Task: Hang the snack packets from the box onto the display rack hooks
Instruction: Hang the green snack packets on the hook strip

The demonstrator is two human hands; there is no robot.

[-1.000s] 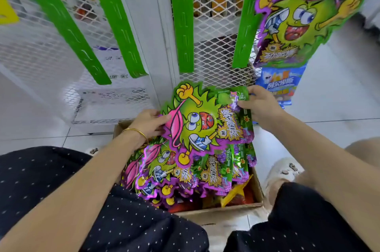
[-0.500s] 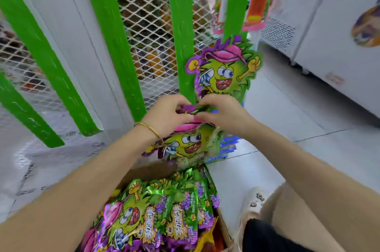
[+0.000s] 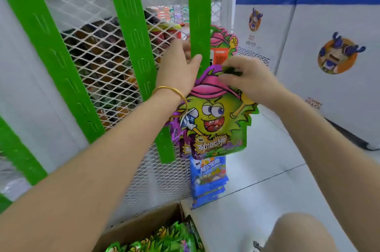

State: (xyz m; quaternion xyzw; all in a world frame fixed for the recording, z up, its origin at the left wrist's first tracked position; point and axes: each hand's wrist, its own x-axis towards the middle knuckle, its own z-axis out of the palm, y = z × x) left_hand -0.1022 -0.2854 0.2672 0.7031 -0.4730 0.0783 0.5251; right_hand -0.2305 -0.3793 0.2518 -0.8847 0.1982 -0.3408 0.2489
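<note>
A green and purple cartoon snack packet (image 3: 216, 120) hangs against the right green strip (image 3: 199, 15) of the mesh display rack. My right hand (image 3: 244, 79) pinches the packet's top by its pink cap. My left hand (image 3: 178, 68) grips the green strip just left of the packet's top, thumb on the strip's front. Another packet of the same kind (image 3: 222, 46) hangs above, partly hidden by my hands. The cardboard box (image 3: 139, 229) sits at the bottom with several more packets (image 3: 160, 239) inside.
Blue snack packets (image 3: 207, 179) hang below on the same strip. Two more green strips (image 3: 131, 31) cross the white mesh (image 3: 98, 50) to the left. White freezer cabinets (image 3: 329, 62) stand to the right across a tiled floor. My knee (image 3: 300, 233) is at the lower right.
Both hands lifted a packet from the box up to the right green strip. The view tilted upward, so the box now sits at the bottom edge.
</note>
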